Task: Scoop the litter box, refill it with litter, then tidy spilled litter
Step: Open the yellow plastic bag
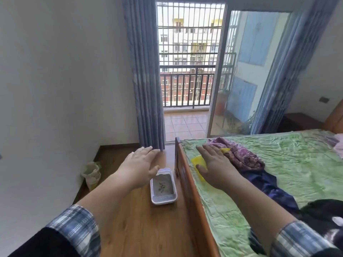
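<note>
My white rectangular litter box (163, 200) sits on the wooden floor (139, 223), just left of the bed's wooden footboard (187, 180). Its long axis runs near to far, parallel to the footboard, with one short end towards me and the other towards the blue curtain (146, 80). Grey litter (165, 179) fills it, with a few dark clumps (161, 188) near the middle.

My left hand (141, 166) hangs in the air above the floor, fingers straight and spread, holding nothing. It covers the box's far left corner in this view; I cannot tell whether it touches the box.

My right hand (213, 164) lies flat on the green bedspread (278, 154), to the right of the box and across the footboard from it. Its straight fingers rest on top of a yellow plastic scoop (197, 161), not curled round it. A purple patterned cloth (241, 154) lies just beyond that hand, a dark blue garment (269, 184) beside my wrist.

A pale bag (91, 174) stands against the left wall; any print on it is too small to read.
</note>
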`<action>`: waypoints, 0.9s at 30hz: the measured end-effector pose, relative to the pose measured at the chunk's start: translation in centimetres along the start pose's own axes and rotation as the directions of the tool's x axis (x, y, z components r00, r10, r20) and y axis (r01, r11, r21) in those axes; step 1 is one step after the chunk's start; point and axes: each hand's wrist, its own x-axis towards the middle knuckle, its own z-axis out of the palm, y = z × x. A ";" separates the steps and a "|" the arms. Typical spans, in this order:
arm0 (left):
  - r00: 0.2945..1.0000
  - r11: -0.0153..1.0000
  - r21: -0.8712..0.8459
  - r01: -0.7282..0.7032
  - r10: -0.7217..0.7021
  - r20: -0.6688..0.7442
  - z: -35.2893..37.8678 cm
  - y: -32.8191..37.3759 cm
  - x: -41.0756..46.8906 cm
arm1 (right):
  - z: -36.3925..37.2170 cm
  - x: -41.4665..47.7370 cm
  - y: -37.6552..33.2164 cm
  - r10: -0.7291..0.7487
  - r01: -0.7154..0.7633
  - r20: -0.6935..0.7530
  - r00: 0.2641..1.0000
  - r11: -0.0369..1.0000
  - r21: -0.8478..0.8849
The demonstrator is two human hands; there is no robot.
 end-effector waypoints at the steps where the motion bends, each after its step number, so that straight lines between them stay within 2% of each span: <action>1: 1.000 0.999 -0.022 0.025 -0.025 0.005 0.5 0.1 1.3 | 0.5 1.2 0.8 -0.006 0.006 0.018 1.000 1.000 0.006; 4: 0.991 0.990 -0.058 0.127 -0.125 0.040 2.0 0.4 5.1 | 1.6 5.1 3.6 0.021 -0.024 0.068 0.997 0.999 0.040; 10: 0.981 0.980 -0.066 0.186 -0.182 0.071 5.2 0.5 12.0 | 3.8 12.5 7.8 0.042 -0.051 0.120 0.992 0.996 0.072; 16: 0.965 0.970 -0.075 0.231 -0.219 0.146 8.6 -2.2 18.5 | 7.9 19.2 10.3 0.071 -0.089 0.197 0.978 0.992 0.086; 23: 0.962 0.976 -0.104 0.189 -0.163 0.219 12.1 -8.9 29.6 | 13.0 30.4 10.5 0.130 -0.155 0.251 0.959 0.985 0.081; 27: 0.958 0.983 -0.132 0.126 -0.086 0.274 13.4 -12.8 37.4 | 15.2 36.6 11.1 0.237 -0.270 0.282 0.930 0.959 0.085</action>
